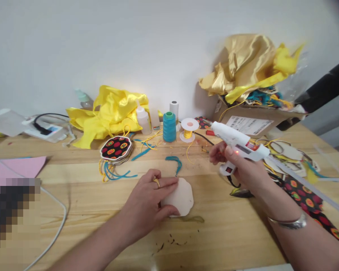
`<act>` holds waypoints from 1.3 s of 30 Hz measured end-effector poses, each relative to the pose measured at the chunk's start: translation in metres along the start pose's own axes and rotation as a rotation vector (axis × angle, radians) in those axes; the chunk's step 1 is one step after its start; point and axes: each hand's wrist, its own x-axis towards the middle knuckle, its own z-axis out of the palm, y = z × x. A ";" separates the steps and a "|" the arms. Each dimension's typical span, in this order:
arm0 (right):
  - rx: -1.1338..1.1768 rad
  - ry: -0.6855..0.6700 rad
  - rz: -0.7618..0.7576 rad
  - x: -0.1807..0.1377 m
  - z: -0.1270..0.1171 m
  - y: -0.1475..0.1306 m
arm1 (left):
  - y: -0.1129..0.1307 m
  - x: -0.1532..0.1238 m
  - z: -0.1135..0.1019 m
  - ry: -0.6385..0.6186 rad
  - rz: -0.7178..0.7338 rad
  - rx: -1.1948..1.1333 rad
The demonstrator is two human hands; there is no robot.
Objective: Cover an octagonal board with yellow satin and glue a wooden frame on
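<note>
My left hand (155,195) spans a cream, scalloped-edged flat piece (182,197) lying on the table, thumb on its near edge and fingers on its far edge. A teal tassel cord (175,162) extends from the far side of that piece. Raised at the right, my right hand (233,165) is wrapped round the grip of a white hot glue gun (240,143), whose orange light is lit. Its nozzle points up and left, away from the cream piece. A clear glue stick (305,182) trails from the back of the gun.
Finished-looking patterned pieces (115,148) with tassels are stacked at left. Behind stand a teal thread cone (169,127), a yellow cord spool (189,130) and a glue bottle (143,119). Yellow satin (110,113) and a fabric-filled carton (251,120) flank them. Patterned fabric (305,195) lies right.
</note>
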 end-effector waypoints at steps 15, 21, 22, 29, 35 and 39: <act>0.274 0.301 0.444 0.005 -0.017 -0.014 | -0.001 -0.004 0.000 -0.023 -0.045 -0.093; 0.237 0.309 0.442 0.004 -0.024 -0.002 | 0.002 -0.003 -0.003 -0.058 -0.051 -0.117; 0.226 0.301 0.439 0.004 -0.024 -0.001 | 0.002 -0.003 -0.002 -0.054 -0.049 -0.117; 0.108 0.265 0.401 0.005 -0.032 0.004 | 0.001 -0.005 -0.001 -0.027 -0.032 -0.129; -0.148 0.231 0.401 -0.005 -0.056 0.002 | 0.003 -0.005 -0.001 -0.036 -0.032 -0.110; -0.782 0.367 -0.029 -0.017 -0.038 -0.019 | 0.004 -0.003 -0.002 -0.016 -0.033 -0.120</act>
